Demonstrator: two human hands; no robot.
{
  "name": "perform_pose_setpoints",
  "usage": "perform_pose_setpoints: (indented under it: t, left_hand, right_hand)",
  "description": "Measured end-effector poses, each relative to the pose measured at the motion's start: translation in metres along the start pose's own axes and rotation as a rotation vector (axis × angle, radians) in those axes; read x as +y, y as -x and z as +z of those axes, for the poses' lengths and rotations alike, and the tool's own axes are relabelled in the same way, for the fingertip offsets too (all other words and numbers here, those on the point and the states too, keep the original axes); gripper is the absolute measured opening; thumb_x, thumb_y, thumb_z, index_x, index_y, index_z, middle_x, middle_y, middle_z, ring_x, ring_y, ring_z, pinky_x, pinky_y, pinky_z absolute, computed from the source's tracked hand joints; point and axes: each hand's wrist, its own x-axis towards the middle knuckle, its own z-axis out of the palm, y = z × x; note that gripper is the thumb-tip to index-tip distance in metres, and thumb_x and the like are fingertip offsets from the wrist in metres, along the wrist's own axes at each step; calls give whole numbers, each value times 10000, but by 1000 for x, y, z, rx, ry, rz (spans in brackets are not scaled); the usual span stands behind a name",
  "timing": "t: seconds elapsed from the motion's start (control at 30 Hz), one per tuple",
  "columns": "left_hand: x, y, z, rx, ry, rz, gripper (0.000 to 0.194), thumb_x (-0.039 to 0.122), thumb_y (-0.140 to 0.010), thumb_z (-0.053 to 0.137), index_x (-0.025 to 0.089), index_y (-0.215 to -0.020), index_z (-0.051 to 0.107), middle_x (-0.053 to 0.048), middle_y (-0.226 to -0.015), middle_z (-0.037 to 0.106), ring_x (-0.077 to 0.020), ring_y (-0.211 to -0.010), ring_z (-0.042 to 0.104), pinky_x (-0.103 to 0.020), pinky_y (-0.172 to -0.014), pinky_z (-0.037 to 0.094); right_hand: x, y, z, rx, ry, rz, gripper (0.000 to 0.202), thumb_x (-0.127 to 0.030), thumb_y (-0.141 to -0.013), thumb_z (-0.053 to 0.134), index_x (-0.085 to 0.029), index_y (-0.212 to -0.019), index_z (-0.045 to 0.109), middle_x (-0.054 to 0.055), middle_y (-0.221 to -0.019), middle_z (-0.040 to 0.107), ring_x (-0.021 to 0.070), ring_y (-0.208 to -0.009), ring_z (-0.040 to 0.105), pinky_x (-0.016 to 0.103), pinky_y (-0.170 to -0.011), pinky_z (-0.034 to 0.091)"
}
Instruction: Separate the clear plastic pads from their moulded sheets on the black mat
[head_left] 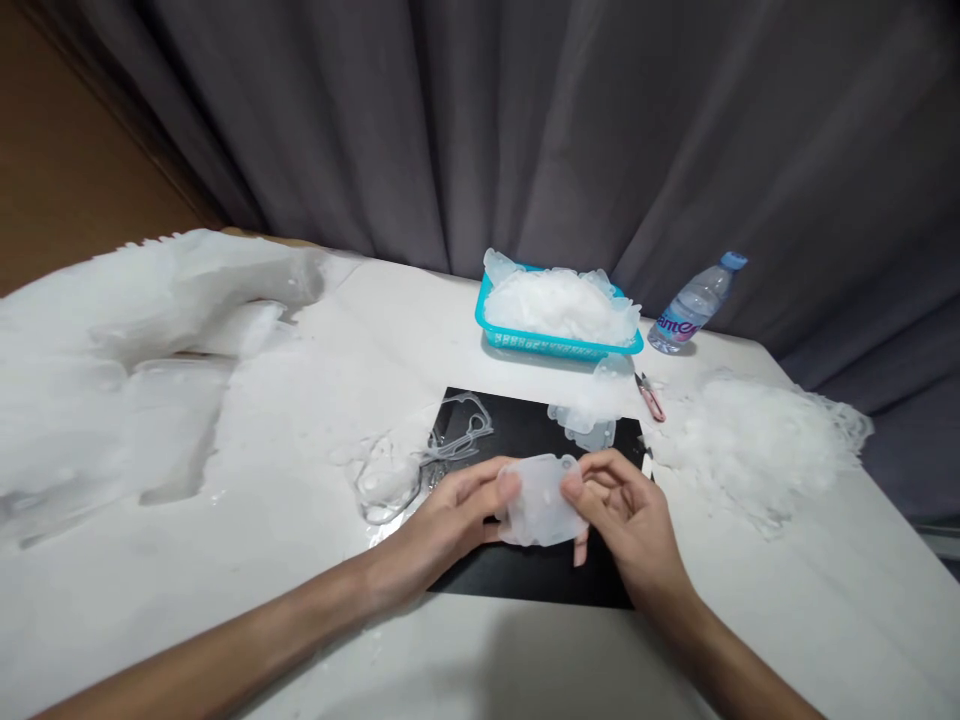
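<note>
Between my two hands is a translucent white silicone-like piece [541, 500] with a scalloped outline, held above a black mat [540, 588]. My left hand [469, 505] pinches its left edge, thumb on top. On the right edge, my right hand [626, 505] grips it with thumb and fingers. Similar translucent pieces [589, 425] lie on the mat just beyond. Thin clear trimmed strips [465, 430] lie at the mat's left corner and spill onto the table. What the pieces are for cannot be seen.
A blue basket [559, 346] heaped with translucent pieces stands at the back. Small pink-handled snips [650, 398] and a water bottle [694, 305] are right of it. A pile of clear scraps [765, 440] lies at right; large whitish plastic bags or sheets [150, 370] cover the left.
</note>
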Motion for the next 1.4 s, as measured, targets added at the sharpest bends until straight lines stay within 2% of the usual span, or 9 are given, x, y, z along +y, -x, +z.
perform_pose_setpoints:
  t: [0.1,0.23,0.37,0.5,0.6,0.73,0.93,1.17,1.4]
  left_hand:
    - [-4,1,0,30,-133,-3,399,353,-913,774,198,-1272,690,-75,-1140,749,-211,-1034,686,-294,-905,512]
    - [-10,-1,-2,70,-167,6,367,360,-917,766,206,-1243,696,-63,-1134,747,-205,-1024,685,-290,-905,506]
    - [-10,-2,-5,84,-162,7,332,374,-939,736,182,-1207,702,-71,-1101,747,-194,-980,681,-270,-866,496]
    - [-4,-1,-3,90,-119,-18,322,371,-930,745,157,-1167,706,-82,-1055,754,-193,-940,683,-271,-852,496]
    - [0,-1,0,109,-76,-29,341,361,-906,771,146,-1163,710,-84,-1024,754,-191,-915,685,-275,-848,494]
    - [1,-2,1,134,-29,-30,374,344,-892,782,139,-1197,712,-90,-1013,753,-192,-891,688,-282,-830,500]
    - [-1,-2,0,109,14,-19,408,295,-911,770,156,-1284,678,-102,-1094,751,-190,-937,706,-276,-837,539]
    - [0,-2,-2,86,27,-30,403,305,-944,736,225,-1329,651,-106,-1178,733,-250,-1025,736,-391,-912,598]
    - [1,-1,0,68,44,-31,384,284,-943,734,224,-1315,657,-110,-1189,732,-267,-1042,742,-415,-938,601]
  right_hand:
    - [6,3,4,41,77,-1,327,-479,-829,810,-199,-859,645,-38,-660,596,84,-473,552,188,-414,444]
    - [8,5,5,84,224,-56,295,-465,-842,800,-195,-823,682,-24,-682,581,84,-546,492,198,-462,397]
    - [4,-1,-5,89,405,-212,266,-443,-959,663,-207,-843,703,21,-823,628,124,-646,536,244,-537,435]
    - [7,-28,-33,194,784,-462,232,-398,-1016,573,-242,-1113,713,93,-1091,654,231,-938,610,357,-763,533]
    - [16,-55,-56,189,1112,-594,409,-420,-1011,574,-262,-1386,610,142,-1384,583,335,-1236,530,552,-1043,454]
    - [27,-74,-72,98,1263,-635,441,-407,-1051,496,-247,-1456,571,129,-1430,620,347,-1240,527,607,-1095,408]
    - [22,-68,-72,113,1147,-656,337,-361,-1049,530,-223,-1303,703,115,-1216,740,302,-1066,654,537,-994,502]
    - [17,-67,-72,238,838,-634,237,-339,-991,626,-243,-1148,775,94,-1202,726,262,-1132,682,496,-1025,526]
    - [-5,-55,-69,274,400,-466,160,-336,-885,761,-237,-1011,770,45,-1069,692,191,-886,697,343,-743,613]
